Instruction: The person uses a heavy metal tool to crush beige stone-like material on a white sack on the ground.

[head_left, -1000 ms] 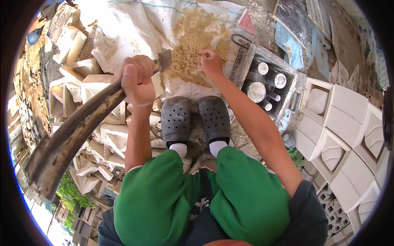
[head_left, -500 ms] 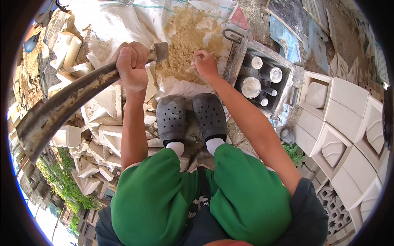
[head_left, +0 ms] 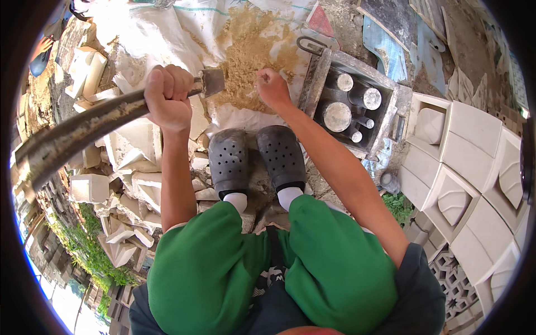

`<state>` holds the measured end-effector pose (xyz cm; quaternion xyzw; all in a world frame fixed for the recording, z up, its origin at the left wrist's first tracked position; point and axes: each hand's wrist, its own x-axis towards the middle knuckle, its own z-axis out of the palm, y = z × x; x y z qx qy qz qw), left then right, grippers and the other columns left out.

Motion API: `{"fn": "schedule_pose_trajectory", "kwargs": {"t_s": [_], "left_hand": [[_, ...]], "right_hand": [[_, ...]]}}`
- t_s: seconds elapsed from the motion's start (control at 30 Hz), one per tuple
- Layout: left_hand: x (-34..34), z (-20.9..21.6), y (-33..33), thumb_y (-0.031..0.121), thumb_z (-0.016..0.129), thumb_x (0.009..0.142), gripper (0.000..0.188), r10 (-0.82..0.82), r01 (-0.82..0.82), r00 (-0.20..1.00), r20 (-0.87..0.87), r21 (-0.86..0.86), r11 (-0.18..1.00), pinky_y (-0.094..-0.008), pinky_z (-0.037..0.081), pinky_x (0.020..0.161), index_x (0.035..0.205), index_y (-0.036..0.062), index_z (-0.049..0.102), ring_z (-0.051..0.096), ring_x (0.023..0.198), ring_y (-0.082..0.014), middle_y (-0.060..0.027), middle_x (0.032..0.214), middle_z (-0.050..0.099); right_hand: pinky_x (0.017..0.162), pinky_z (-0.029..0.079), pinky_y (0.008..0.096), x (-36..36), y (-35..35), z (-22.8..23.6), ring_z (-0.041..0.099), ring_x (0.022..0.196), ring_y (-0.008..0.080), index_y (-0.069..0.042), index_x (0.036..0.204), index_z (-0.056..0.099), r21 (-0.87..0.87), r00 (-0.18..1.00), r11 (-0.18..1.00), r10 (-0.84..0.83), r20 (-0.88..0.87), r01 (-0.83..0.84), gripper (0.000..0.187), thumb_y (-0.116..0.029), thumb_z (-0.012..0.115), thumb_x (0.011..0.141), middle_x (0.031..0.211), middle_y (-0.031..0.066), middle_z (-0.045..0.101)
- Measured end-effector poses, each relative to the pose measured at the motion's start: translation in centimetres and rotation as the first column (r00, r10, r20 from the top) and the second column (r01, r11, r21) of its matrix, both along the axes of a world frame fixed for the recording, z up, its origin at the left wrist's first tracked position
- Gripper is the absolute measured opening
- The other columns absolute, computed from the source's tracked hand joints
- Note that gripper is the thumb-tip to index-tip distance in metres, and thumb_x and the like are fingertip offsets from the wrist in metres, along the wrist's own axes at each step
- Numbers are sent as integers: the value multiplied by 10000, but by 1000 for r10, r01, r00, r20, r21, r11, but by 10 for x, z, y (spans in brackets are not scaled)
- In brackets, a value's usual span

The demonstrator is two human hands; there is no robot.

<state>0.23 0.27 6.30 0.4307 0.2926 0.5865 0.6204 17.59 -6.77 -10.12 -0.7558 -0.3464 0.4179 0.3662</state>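
Observation:
My left hand is wrapped round a long, curved, dirt-caked dark tool. One end of it is a flat, squared metal piece beyond my fist; the thick other end sweeps toward the lower left. Over the edge of a patch of damp brown sand, my right hand is closed, and whether anything is inside its curled fingers is hidden. To its right stands a grey metal mould box with several round cylinders upright inside and a looped handle at its far left corner.
The sand lies on a white woven sheet. Broken pale block pieces are heaped on the left. Pale moulded blocks stand in rows on the right. My grey clogs rest between the rubble and the mould. Blue sheeting lies behind it.
My left hand and the curved tool have shifted left and slightly down. The right hand, still closed, has moved slightly left in the picture; the whole scene has also slid a little left.

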Motion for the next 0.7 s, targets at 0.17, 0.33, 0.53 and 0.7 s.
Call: {"fn": "schedule_pose_trajectory", "kwargs": {"t_s": [0.17,0.33,0.53,0.7], "left_hand": [[17,-92,-10,177,416,888,359,94,-85,975,-200,52,995,-282,215,453,568,125,261,204,460,-101,11,492,258],[1,-41,4,175,396,883,354,186,-185,982,-13,-188,964,-283,215,471,566,138,242,201,456,-100,22,494,228],[4,-10,-10,214,354,899,358,164,-164,984,67,-10,986,-282,209,473,563,161,242,178,447,-103,22,488,214],[10,-95,-13,91,428,922,314,120,-77,950,-287,158,985,-275,282,488,615,71,365,316,513,-97,7,562,362]], "right_hand": [[744,486,385,-4,-1,-4,636,841,338,-37,998,659,20,998,1000,-3,57,2,249,-154,528,821,866,191,657],[749,486,385,-1,-2,-1,639,852,331,-39,1000,659,-24,999,1000,20,39,-19,252,-171,524,832,882,184,661],[769,487,371,-1,-4,-10,641,871,317,-39,1002,658,-33,1000,999,11,-17,-12,250,-169,525,835,896,174,666],[784,490,367,-7,-5,-6,643,883,316,-42,1009,657,16,997,1000,26,79,-27,253,-156,538,818,901,179,667]]}}
